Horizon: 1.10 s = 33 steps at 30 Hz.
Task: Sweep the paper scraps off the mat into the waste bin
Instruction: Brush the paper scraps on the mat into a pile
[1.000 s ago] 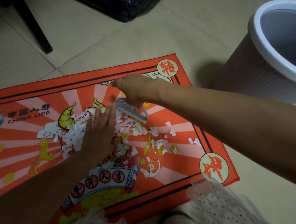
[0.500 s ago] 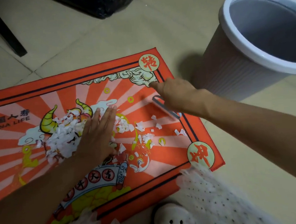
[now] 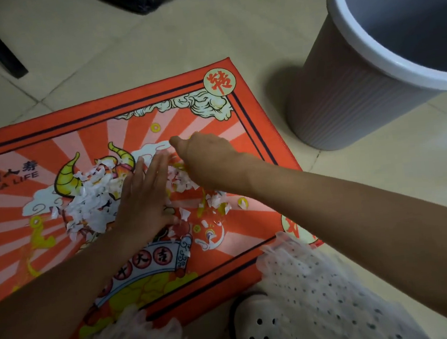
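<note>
Head view: an orange printed mat point(image 3: 50, 137) lies on the tiled floor point(image 3: 129, 50), filling the left and centre of the frame. A heap of white paper scraps point(image 3: 94, 198) sits at its middle. The left hand point(image 3: 143, 201) lies flat on the heap, fingers straight and together. The right hand point(image 3: 207, 157), knuckles up over more scraps, has curled fingers; what it holds I cannot tell. The waste bin point(image 3: 346, 97) stands upper right, off the mat.
</note>
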Tool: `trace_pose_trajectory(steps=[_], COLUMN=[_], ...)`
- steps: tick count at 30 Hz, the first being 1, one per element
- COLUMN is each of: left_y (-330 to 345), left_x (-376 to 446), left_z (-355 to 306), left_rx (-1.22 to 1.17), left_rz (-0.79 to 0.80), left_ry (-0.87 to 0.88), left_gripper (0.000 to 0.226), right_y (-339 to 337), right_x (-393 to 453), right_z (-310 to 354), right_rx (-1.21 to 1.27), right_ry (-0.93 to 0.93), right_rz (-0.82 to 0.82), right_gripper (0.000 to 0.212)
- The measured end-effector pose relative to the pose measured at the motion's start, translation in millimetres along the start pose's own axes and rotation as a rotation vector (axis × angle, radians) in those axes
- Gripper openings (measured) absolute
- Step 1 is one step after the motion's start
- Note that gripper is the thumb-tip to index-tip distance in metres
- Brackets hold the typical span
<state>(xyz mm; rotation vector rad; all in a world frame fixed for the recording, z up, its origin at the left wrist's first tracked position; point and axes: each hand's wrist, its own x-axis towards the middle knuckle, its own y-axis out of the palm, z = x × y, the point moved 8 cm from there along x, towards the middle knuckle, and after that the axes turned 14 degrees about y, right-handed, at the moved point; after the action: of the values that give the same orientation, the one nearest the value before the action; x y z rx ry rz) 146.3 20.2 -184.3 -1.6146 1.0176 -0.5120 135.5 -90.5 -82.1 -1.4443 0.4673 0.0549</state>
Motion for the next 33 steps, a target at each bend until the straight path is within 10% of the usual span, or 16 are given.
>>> trace_pose_trajectory(steps=[11,33], left_y=[5,2], left_x=[-5,12], left_z=[11,-65], left_rx=[-0.057,-0.111], left_rz=[-0.001,-0.028], left_ry=[-0.058,0.211], left_gripper=[0.131,0.101], right_y=[-13,-5], right_x=[3,-46], right_z=[27,-143], right_rx=[0.006,-0.071], right_ry=[-0.047,0.305], right_rz=[-0.052,0.038], right_gripper=[0.046,0.063])
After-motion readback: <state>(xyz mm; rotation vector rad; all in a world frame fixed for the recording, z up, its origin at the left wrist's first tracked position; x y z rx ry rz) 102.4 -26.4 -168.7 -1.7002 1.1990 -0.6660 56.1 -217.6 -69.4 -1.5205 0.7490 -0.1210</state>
